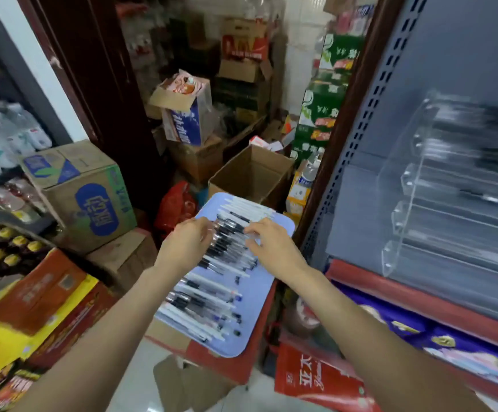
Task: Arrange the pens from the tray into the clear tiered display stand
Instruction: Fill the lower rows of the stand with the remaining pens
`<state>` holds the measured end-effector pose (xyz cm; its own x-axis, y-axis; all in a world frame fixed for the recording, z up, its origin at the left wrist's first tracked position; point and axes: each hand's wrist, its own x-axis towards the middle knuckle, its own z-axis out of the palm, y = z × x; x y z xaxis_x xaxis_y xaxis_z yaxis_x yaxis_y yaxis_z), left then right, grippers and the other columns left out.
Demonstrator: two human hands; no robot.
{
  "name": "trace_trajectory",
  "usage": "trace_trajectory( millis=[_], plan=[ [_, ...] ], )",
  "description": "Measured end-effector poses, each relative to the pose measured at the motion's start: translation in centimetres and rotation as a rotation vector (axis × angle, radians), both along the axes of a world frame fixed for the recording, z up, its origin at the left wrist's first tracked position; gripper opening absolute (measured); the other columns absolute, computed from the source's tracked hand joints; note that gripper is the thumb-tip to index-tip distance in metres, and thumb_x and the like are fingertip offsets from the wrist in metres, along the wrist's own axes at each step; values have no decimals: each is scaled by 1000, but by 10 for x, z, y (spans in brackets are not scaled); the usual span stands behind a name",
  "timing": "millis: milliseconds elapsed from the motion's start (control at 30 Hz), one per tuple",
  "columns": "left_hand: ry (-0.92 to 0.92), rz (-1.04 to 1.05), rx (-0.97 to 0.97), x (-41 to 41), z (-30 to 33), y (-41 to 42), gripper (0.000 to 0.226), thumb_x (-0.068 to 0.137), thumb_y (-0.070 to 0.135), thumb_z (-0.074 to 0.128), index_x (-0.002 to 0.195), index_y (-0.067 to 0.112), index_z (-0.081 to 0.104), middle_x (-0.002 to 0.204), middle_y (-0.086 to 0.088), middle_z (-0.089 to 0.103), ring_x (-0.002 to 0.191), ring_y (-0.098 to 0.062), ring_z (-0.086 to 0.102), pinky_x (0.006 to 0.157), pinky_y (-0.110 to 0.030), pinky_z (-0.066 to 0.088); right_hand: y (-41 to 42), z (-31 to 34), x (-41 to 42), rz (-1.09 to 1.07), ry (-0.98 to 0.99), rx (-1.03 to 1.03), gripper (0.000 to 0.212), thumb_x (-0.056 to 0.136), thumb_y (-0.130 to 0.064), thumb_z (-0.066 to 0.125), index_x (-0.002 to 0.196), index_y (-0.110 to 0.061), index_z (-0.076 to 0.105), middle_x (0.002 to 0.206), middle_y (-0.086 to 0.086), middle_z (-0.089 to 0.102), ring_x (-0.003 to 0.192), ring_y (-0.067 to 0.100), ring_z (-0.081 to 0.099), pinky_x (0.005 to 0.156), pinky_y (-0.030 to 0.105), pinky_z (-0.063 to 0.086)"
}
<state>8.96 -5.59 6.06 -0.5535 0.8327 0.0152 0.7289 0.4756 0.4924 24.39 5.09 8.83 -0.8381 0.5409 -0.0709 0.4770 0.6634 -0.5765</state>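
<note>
A pale blue tray (256, 316) lies on a red box low in the middle, covered with several pens (209, 295), clear ones with black caps and white ones at the far end. My left hand (187, 242) and my right hand (271, 245) are both over the middle of the tray, fingers curled down onto a cluster of black-capped pens (230, 239). Whether either hand grips a pen is blurred. The clear tiered display stand (438, 185) stands on the grey shelf at the right, with a few dark pens in its upper tiers.
Cardboard boxes crowd the floor: an open brown box (250, 173) just beyond the tray, a blue-printed carton (90, 200) at the left, green cartons (319, 114) stacked behind. A red bag (316, 379) lies below the tray. The shelf's red edge (420, 301) runs at right.
</note>
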Motion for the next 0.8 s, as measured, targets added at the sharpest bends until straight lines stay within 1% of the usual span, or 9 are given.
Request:
trace_trajectory(
  millis=[67, 133, 233, 300, 367, 467, 533, 700, 800],
  plan=[
    [-13, -52, -84, -17, -22, -6, 27, 97, 18, 46, 116, 4, 59, 116, -19, 59, 101, -35, 56, 83, -45, 48, -6, -29, -20, -31, -103, -46, 32, 98, -15, 45, 127, -2, 52, 127, 17, 51, 103, 32, 55, 89, 42, 46],
    [-21, -110, -172, -28, -40, -7, 33, 98, 17, 43, 129, 10, 51, 130, -17, 51, 111, -34, 53, 89, -43, 46, -7, -58, -34, -43, -217, -67, 42, 99, -16, 43, 140, -9, 38, 144, 11, 37, 122, 28, 46, 97, 40, 43],
    [14, -250, -300, -38, -68, -6, 50, 100, 19, 39, 147, 18, 24, 154, -5, 24, 135, -26, 34, 100, -37, 39, -6, -91, -47, -43, -357, -80, 52, 100, -17, 40, 149, -14, 21, 157, 5, 14, 135, 27, 34, 102, 40, 41],
    [82, -343, -372, -46, -87, -5, 58, 100, 25, 37, 150, 21, 7, 159, -1, 3, 145, -21, 12, 112, -38, 26, -3, -106, -52, -52, -375, -52, 50, 100, -16, 40, 147, -14, 24, 156, 5, 16, 135, 28, 34, 101, 41, 42],
    [86, -359, -414, -55, -99, -3, 59, 100, 27, 35, 150, 25, 3, 159, 2, -2, 146, -19, 5, 116, -41, 19, 0, -114, -55, -79, -358, 28, 45, 99, -15, 42, 143, -14, 33, 148, 8, 29, 131, 27, 36, 97, 41, 44],
    [107, -345, -380, -60, -105, 3, 51, 100, 21, 35, 149, 24, 18, 158, 1, 12, 142, -20, 21, 108, -40, 30, 7, -118, -61, -116, -340, 125, 27, 97, -13, 48, 124, -13, 49, 123, 10, 44, 111, 28, 46, 78, 38, 46],
    [150, -321, -316, -63, -107, 7, 45, 99, 14, 38, 143, 20, 33, 151, -4, 30, 131, -26, 37, 98, -41, 40, 12, -118, -66, -118, -363, 144, 6, 95, -12, 51, 98, -14, 46, 100, 9, 40, 93, 27, 41, 68, 36, 38],
    [33, -174, -236, -74, -110, 13, 28, 96, 11, 47, 121, 17, 58, 121, -9, 51, 116, -31, 46, 90, -46, 44, 19, -117, -75, -74, -426, 117, 19, 94, -12, 53, 81, -12, 40, 96, 12, 47, 100, 30, 48, 78, 38, 44],
    [-19, -121, -253, -76, -105, 18, 21, 94, 12, 53, 114, 14, 61, 119, -7, 51, 113, -28, 49, 88, -38, 44, 23, -121, -73, -61, -436, 133, 37, 93, -2, 49, 66, -16, 28, 76, 3, 34, 92, 27, 45, 68, 33, 33]
  ],
)
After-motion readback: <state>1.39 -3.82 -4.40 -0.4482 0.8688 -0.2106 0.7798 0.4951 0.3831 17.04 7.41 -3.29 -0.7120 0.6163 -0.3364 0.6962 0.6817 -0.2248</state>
